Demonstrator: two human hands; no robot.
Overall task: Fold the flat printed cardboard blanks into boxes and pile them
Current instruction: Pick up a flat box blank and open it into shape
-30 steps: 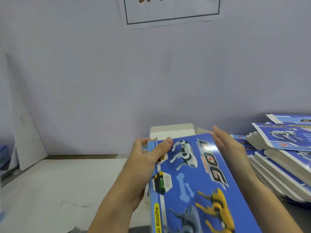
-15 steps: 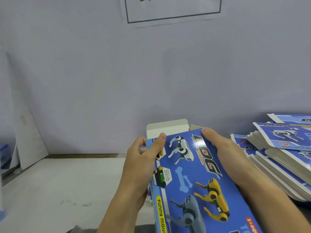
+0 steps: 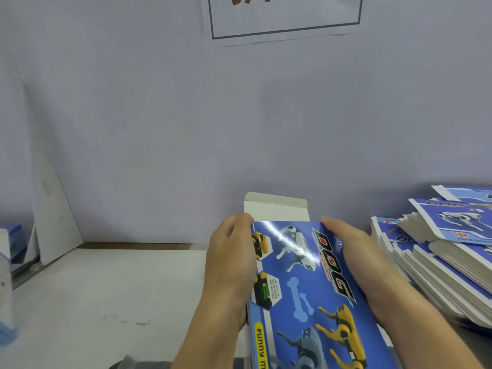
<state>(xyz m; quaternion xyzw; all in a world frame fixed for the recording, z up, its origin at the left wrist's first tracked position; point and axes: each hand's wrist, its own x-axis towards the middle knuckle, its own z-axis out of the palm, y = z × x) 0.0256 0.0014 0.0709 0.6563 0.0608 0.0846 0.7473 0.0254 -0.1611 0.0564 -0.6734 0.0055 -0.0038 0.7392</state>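
Both hands, left point(image 3: 231, 265) and right point(image 3: 354, 251), clasp the box point(image 3: 306, 283) by its long sides; light, glossy, easily creased card, far flap point(image 3: 277, 209) unfolded.

- two bare forearms are entering from the lower edge of the head view, each ending in a bare hand.
- left hand point(image 3: 230, 265): it is wearing no glove, ring, watch or band on the part showing; the wrist and forearm are showing uncovered down to the frame edge.
- right hand point(image 3: 354, 251): it is likewise wearing no glove or jewellery; the forearm is showing uncovered to the frame edge.
- no sleeve cuff is showing on either arm.
- a patch of grey fabric point(image 3: 138, 363) is showing at the bottom edge beneath the left forearm; whether it is clothing cannot be told.
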